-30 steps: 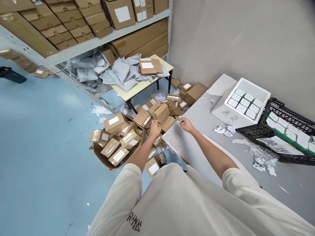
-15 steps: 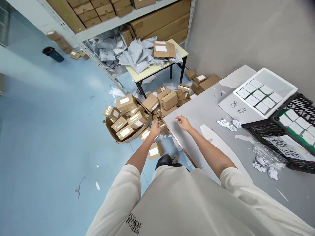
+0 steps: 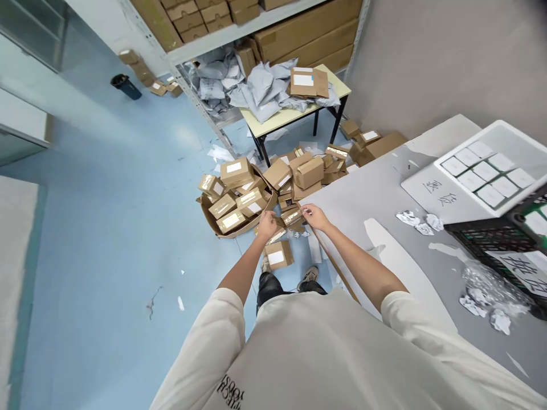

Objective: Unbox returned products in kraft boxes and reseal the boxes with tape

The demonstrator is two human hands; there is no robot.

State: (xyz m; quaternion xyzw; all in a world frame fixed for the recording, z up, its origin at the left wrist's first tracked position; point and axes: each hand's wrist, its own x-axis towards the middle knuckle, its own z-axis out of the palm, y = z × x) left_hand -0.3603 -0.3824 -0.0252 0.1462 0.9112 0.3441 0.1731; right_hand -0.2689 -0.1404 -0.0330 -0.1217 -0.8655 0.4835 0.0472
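Blue floor [image 3: 128, 228] beneath us, our left hand [image 3: 267, 226] and right hand [image 3: 315, 217] curl, grip unclear; parcels [image 3: 250, 201] fill a carton [image 3: 208, 218].

Cardboard boxes [image 3: 278, 256] and paper scraps [image 3: 181, 303] lie on the blue floor [image 3: 106, 228]

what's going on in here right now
A person stands beside a grey table, both hands held out. The left hand is in front of cardboard boxes piled on the floor; the right hand is by the table's near corner. Whether either holds anything small can't be made out. A white foam box of small white boxes sits on the table.
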